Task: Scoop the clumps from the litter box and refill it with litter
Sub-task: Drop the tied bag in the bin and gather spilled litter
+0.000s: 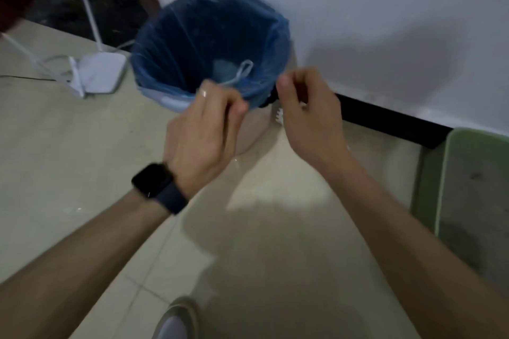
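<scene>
Litter box (pixel 473 173) sat far right — our left hand (pixel 203 129) pinched the drawstring (pixel 242 70) of the blue bin bag (pixel 192 36); right hand (pixel 308 115) curled just beside — grip unclear.

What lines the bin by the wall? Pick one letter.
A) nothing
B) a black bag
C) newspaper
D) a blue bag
D: a translucent blue bag is folded over the rim of the bin, and the left hand pinches its white drawstring.
</scene>
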The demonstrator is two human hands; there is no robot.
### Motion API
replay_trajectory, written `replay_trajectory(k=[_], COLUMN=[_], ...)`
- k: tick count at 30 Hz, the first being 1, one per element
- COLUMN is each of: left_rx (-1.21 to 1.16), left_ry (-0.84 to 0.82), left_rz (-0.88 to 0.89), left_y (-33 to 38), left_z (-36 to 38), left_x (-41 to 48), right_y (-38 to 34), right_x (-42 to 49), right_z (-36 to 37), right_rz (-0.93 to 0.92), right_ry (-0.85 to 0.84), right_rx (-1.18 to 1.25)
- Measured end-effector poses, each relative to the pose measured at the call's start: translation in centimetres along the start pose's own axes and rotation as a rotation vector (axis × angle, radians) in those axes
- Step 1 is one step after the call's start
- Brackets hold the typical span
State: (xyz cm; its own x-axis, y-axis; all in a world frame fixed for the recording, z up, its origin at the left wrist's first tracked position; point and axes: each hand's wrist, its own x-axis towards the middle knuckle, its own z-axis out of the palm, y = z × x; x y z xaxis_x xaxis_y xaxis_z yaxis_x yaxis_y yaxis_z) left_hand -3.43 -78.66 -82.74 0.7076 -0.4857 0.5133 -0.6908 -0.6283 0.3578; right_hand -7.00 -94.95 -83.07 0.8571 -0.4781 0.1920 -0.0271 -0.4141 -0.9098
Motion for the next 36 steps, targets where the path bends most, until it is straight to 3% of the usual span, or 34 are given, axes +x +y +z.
replay_trajectory(k=[3,6,8,9,12,14,16,18,21,24,28,33,36], left_rx=[0.208,0.341,0.300,0.273,0.205,0.180,0.135,0.048,0.040,-0.091,-0.184,-0.091,0.001], left_ry=[0.017,-0.195,-0.306,-0.263,0.075,0.120,-0.063,-0.360,-0.691,-0.610,-0.440,-0.406,-0.444], left_rz=[-0.044,-0.237,-0.315,-0.282,-0.077,-0.020,-0.112,-0.358,-0.571,-0.692,-0.747,-0.684,-0.571], left_y=[-2.2,-5.2,-5.8,-5.8,-5.5,-5.5,-6.6,-8.1,-9.7,-10.2,-10.8,-10.4,-10.4], left_z=[-1.3,-0.6,-0.5,-0.6,-1.3,-0.2,2.4,5.6,9.3,11.1,11.8,11.9,12.1], left_x=[4.7,6.3,5.6,4.8,0.5,-4.6,-10.2,-15.1,-20.0,-22.4,-23.7,-23.4,-22.9], right_y=[-3.0,-2.2,-1.8,-1.8,-0.4,3.0,8.6,13.7,17.9,19.7,20.8,21.0,21.3], right_x=[3.7,5.9,5.2,4.3,-0.1,-3.6,-7.2,-10.6,-13.1,-13.6,-13.9,-14.5,-14.4], right_z=[2.7,5.2,5.2,4.7,3.3,3.3,4.4,5.5,6.7,8.1,10.0,10.9,11.3], right_rz=[-0.131,-0.097,-0.084,-0.095,-0.132,-0.018,0.127,0.203,0.301,0.243,0.085,-0.043,-0.154], right_ry=[-0.089,-0.273,-0.269,-0.186,0.095,0.066,-0.113,-0.319,-0.466,-0.452,-0.279,-0.211,-0.277], right_rx=[-0.177,-0.352,-0.352,-0.309,-0.117,-0.119,-0.272,-0.451,-0.477,-0.471,-0.549,-0.676,-0.844])
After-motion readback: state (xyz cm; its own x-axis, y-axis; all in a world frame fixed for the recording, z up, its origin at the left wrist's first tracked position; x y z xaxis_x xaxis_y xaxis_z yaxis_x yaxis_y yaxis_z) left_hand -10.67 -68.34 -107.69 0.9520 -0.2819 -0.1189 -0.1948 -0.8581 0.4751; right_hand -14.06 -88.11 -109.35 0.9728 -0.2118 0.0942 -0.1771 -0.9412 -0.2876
